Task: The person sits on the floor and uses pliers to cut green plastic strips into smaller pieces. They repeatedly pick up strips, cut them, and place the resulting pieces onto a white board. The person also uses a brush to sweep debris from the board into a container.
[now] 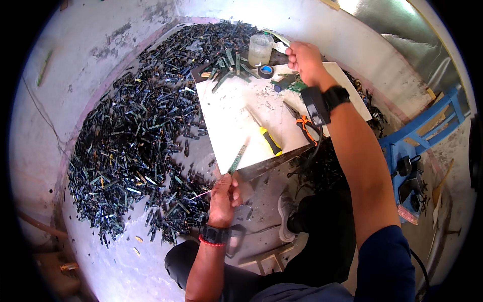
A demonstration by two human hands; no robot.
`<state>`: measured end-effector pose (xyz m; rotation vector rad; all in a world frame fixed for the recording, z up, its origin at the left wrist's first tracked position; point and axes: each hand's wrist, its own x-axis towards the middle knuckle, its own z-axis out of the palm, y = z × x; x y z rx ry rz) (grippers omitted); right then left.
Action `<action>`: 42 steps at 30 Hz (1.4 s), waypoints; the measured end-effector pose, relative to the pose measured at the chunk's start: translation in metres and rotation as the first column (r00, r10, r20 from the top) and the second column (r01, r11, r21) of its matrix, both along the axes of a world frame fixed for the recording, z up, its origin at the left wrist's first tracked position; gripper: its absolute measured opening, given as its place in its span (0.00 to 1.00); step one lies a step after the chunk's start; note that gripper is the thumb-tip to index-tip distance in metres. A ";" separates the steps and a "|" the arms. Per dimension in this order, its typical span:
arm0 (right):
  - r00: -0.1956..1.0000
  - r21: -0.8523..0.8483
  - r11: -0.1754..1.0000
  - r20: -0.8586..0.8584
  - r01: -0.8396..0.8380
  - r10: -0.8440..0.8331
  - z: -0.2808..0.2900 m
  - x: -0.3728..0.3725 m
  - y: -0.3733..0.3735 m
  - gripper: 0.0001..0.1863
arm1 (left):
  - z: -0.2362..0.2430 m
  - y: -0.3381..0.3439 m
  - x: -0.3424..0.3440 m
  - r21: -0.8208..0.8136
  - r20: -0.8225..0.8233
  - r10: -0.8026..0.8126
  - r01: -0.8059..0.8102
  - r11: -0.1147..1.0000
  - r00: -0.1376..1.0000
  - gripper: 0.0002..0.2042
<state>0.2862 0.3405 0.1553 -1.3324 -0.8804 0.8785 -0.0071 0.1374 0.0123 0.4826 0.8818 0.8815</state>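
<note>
My left hand [224,194] is closed on the lower end of a narrow green circuit board strip [237,159], which points up over the near edge of a white board [221,116]. A thin pinkish wire [201,195] sticks out beside that hand. At the far edge, my right hand [303,58] has its fingers closed at the end of a slim pale green stick [278,36]; its kind is unclear. Left of this hand stand a cloudy plastic cup [260,51] and a black tape roll with a blue core [265,71]. A yellow-and-black screwdriver [270,141] and orange-handled pliers [303,126] lie nearer.
A large heap of dark circuit board strips [136,126] covers the floor at left and behind. More strips [231,65] lie on the white board's far corner, and green board pieces [292,83] near the right wrist. A blue chair [427,126] holding black devices stands at right.
</note>
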 end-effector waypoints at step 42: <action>0.943 0.100 0.943 0.073 0.317 -0.325 -0.060 0.072 -0.148 0.10 | 0.001 -0.015 0.006 0.009 0.092 -0.226 0.226 0.974 0.970 0.19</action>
